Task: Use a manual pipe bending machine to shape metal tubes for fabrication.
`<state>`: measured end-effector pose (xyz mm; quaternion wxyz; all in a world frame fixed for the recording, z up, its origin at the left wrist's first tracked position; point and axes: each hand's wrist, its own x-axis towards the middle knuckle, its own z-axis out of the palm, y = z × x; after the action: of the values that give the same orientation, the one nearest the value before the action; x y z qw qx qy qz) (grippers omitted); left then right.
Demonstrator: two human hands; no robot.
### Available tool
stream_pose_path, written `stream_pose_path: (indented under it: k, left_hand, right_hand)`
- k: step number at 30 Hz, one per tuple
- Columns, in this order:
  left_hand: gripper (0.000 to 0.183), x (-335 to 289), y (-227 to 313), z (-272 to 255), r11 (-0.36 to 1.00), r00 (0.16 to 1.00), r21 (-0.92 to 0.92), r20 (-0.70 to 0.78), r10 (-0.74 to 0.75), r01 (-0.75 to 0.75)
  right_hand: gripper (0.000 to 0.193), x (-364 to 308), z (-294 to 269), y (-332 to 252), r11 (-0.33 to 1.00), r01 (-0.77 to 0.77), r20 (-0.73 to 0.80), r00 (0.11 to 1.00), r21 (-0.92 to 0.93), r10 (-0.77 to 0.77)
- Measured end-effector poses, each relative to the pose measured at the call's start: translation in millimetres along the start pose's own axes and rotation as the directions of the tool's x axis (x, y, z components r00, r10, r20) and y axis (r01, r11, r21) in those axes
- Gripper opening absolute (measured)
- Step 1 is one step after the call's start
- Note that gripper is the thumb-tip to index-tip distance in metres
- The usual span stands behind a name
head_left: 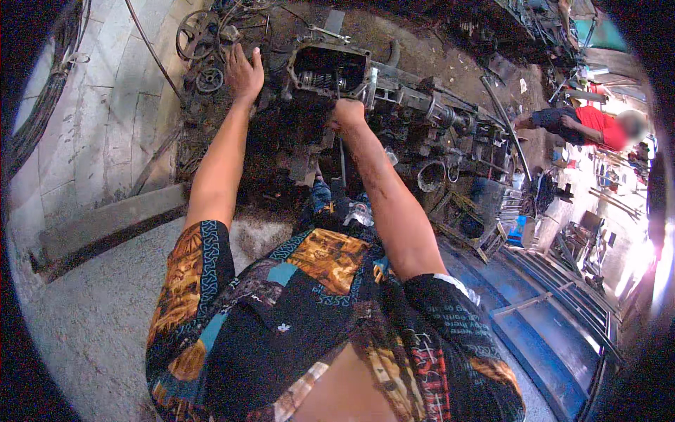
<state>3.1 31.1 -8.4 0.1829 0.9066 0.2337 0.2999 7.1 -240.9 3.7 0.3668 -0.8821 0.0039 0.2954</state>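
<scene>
My right hand [346,114] is closed around a long metal bar [343,163]. The bar's upper end reaches into an open, box-shaped gear housing [290,69] of a greasy machine. Inside it, a toothed gear shaft [313,79] shows in the dark. To the left of the housing, my left hand [244,76] is raised with its fingers stretched out, holding nothing. It is nearest to a small spoked handwheel [209,80], and whether it touches the machine cannot be made out. A spanner [329,34] lies at the housing's far edge.
A larger handwheel [197,35] stands at the far left by the pale wall [130,77]. The machine's long bed [408,91] runs off to the right. Blue metal frames [541,309] lie at the lower right. Another person in a red shirt [600,128] is farther right.
</scene>
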Motion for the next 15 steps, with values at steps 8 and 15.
stream_pose_path:
  k: [8, 15]
  left_hand:
    - [0.060, -3, 1, -1, 1.000, 1.000, 0.024, 0.007, -0.007, 0.007]
    - [0.059, 1, -11, 12, 0.999, 0.999, 0.006, -0.007, 0.053, -0.053]
  right_hand:
    - [0.015, -30, 10, -53, 0.236, -0.315, 0.208, 0.898, 0.919, 0.388]
    - [0.013, 4, 33, -21, 0.572, -0.264, 0.109, 0.950, 0.777, 0.291]
